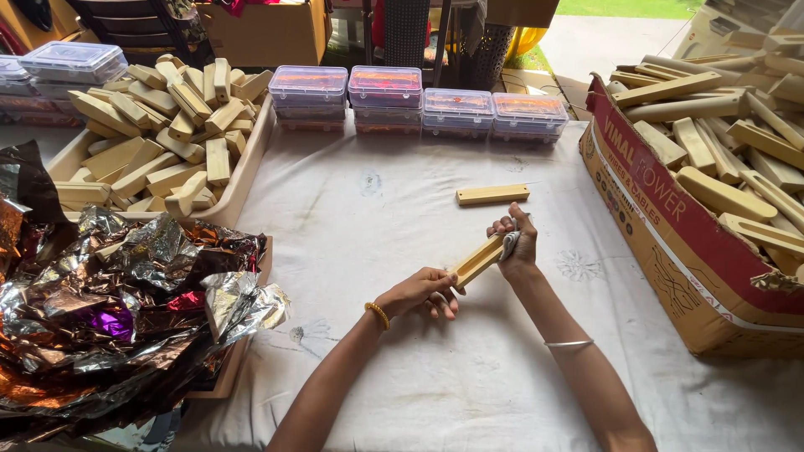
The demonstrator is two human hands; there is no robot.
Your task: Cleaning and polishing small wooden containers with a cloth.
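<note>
My left hand grips the near end of a pale wooden block held just above the white cloth. My right hand closes around the far end of the same block, pressing a small grey piece, perhaps sandpaper or cloth, against it. A second wooden block lies flat on the cloth a little beyond my right hand.
A tray piled with several wooden blocks sits at the back left. A cardboard box full of longer wooden pieces stands on the right. Crumpled shiny foil covers the left front. Clear plastic boxes line the back of the white cloth.
</note>
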